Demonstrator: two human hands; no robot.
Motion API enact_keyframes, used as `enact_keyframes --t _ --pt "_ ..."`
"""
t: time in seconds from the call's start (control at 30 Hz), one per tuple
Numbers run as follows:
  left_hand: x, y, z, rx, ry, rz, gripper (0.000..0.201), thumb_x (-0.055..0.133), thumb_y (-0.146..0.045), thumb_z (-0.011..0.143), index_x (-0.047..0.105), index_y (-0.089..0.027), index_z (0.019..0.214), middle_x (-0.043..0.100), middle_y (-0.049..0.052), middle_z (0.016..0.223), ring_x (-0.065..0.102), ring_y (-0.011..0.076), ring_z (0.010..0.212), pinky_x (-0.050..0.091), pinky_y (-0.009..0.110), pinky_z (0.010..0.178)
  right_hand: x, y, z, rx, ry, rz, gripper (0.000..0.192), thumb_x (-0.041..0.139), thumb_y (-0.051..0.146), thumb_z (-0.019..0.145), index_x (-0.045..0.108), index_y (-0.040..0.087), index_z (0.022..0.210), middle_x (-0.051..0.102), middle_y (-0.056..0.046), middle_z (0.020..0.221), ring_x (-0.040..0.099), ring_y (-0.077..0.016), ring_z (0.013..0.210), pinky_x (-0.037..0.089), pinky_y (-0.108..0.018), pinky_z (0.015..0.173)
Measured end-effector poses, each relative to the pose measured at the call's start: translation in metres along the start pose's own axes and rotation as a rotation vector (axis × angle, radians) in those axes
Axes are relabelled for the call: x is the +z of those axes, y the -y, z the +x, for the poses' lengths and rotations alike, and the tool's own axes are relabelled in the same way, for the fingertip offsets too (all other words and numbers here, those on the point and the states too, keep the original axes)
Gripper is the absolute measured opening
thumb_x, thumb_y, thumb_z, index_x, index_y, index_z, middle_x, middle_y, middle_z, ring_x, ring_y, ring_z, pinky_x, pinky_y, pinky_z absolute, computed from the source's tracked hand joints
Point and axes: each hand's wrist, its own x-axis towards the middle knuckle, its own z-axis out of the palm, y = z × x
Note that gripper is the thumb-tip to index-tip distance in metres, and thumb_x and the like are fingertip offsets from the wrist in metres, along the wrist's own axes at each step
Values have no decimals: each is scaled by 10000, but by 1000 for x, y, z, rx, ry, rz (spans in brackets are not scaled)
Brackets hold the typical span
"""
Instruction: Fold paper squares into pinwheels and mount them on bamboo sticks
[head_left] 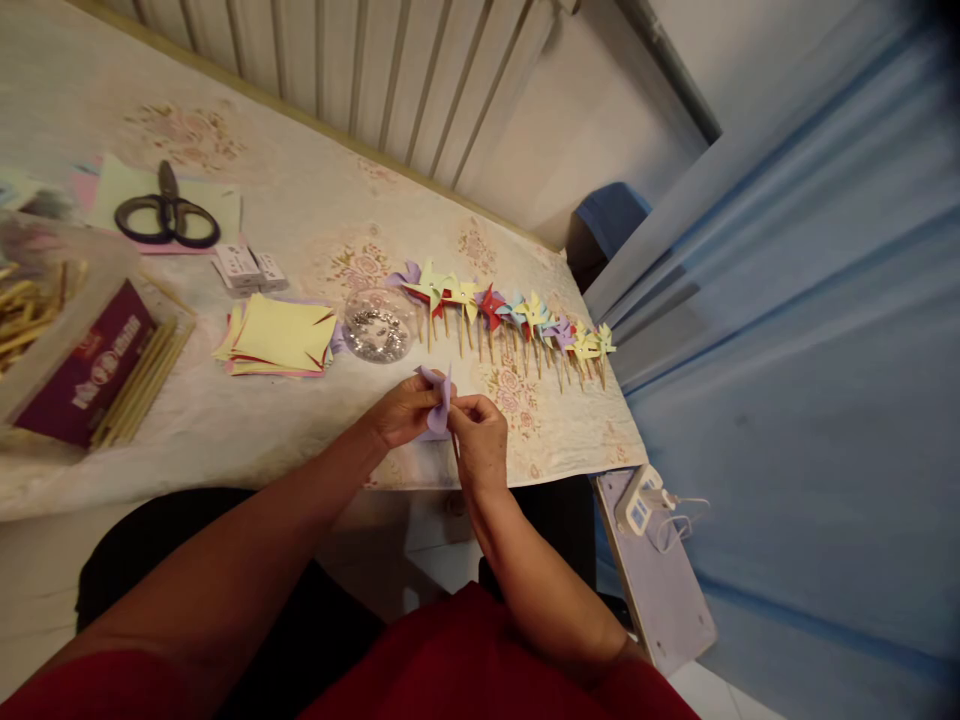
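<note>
My left fingers [421, 393] are closed around a folded piece of purple paper [441, 415], thumb and fingertips pinching it from its left side. My right fingers [474, 405] are drawn in narrow, thumb against forefinger, gripping at the paper's right edge, so the 2 hands nearly meet with the paper between them. It stands up from my fingertips with its edges curling, just above the near edge of the flowered counter [247, 430]. I cannot tell whether anything small is tucked inside my right fingertips, as the knuckles cover the spot

Just beyond the paper sits a clear round dish [410, 315] with small metal bits [375, 342] in it. From just behind that dish, a slanting row of paper pinwheels [491, 308] in purple, yellow, red, blue and green runs off to my right, their sticks pointing towards me. Left of the dish lies a stack of paper squares [285, 335], a yellow square on top, and 2 small boxes [238, 265] rest just behind the stack. Farther left, 1 pair of black scissors [169, 212] lies on pale green sheets [229, 205]. Nearest my left elbow side, well apart from my fingers, is a plastic box [94, 370] with a purple label and thin sticks in it
</note>
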Motion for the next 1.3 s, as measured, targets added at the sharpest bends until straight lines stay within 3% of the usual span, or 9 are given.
enact_keyframes --t 0.27,0.4,0.53,0.73,0.9,1.1,1.3 --pt "1 -4 -1 -37 -18 5 274 873 -213 594 673 -104 747 667 27 673 609 107 596 481 207 589 2 -4 5 126 10 100 138 700 281 607 596 193 632 516 76 503 399 -81 480 275 -223 498" --pt "5 -6 -3 -3 17 19 289 852 -223 616 682 -112 822 691 32 691 626 127 578 480 222 550 0 -6 5 164 39 116 165 701 306 598 600 196 667 544 67 530 432 -84 488 299 -225 505" --pt "4 -9 -3 61 -75 50 326 849 -236 597 699 -106 856 710 44 732 634 138 612 496 246 583 -7 -12 4 185 114 59 220 725 334 583 636 189 721 572 58 566 473 -92 505 357 -236 533" --pt "3 -18 0 179 -344 113 242 831 -214 553 688 -100 712 667 22 645 559 100 556 443 226 557 -27 -38 8 132 166 -152 221 694 369 633 681 183 753 624 26 588 519 -120 521 392 -250 546" --pt "4 -21 0 236 -462 123 277 833 -235 517 668 -128 713 645 -7 639 542 103 563 433 233 555 -34 -49 10 47 193 -306 192 652 373 687 667 183 709 595 31 569 474 -119 526 371 -247 544" --pt "-4 -19 3 253 -534 132 305 848 -258 513 654 -132 712 629 -19 620 567 121 603 439 239 593 -34 -57 9 -103 138 -480 225 612 397 732 621 197 628 553 32 581 468 -136 593 380 -259 597" --pt "-5 -19 1 221 -483 123 301 853 -242 539 644 -142 730 649 -8 663 578 120 618 450 240 626 -35 -71 7 -201 115 -509 229 588 389 797 646 195 688 602 6 686 510 -154 666 412 -278 676"
